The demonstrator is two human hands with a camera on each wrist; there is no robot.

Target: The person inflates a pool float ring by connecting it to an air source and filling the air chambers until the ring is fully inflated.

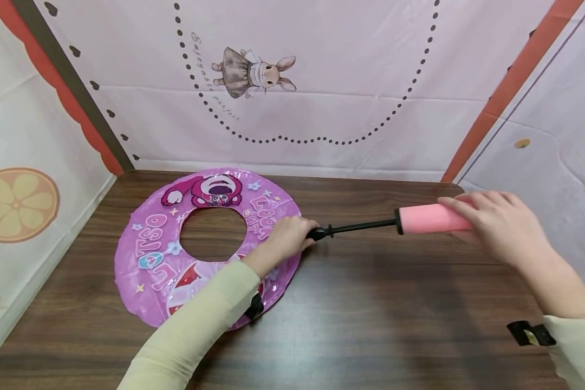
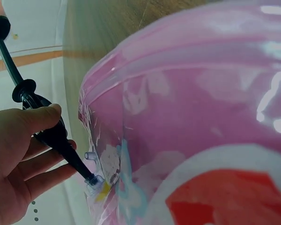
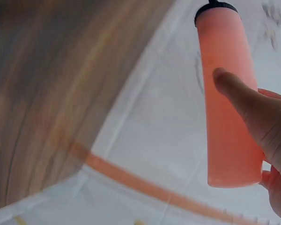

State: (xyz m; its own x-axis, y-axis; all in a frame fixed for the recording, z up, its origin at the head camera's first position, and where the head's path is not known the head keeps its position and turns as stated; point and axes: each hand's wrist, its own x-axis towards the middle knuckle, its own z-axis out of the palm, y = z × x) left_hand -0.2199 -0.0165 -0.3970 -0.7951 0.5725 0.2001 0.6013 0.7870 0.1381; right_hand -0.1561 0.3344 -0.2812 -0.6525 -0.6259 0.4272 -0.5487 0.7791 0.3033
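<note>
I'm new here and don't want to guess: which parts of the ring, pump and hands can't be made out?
Head: part of the swim ring, behind the left sleeve.
Head: the black nozzle tip, behind the left hand.
Left wrist: most of the pink barrel, cut off top left.
Right wrist: part of the right hand, past the right edge.

Free room over the near tabletop, obstacles being ring leftward, pump beyond.

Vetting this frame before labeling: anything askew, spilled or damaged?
Only the rabbit print on the backdrop stands out: it lies sideways, head to the right. No spill or damage shows; the pump nozzle sits at the valve of the ring.
</note>
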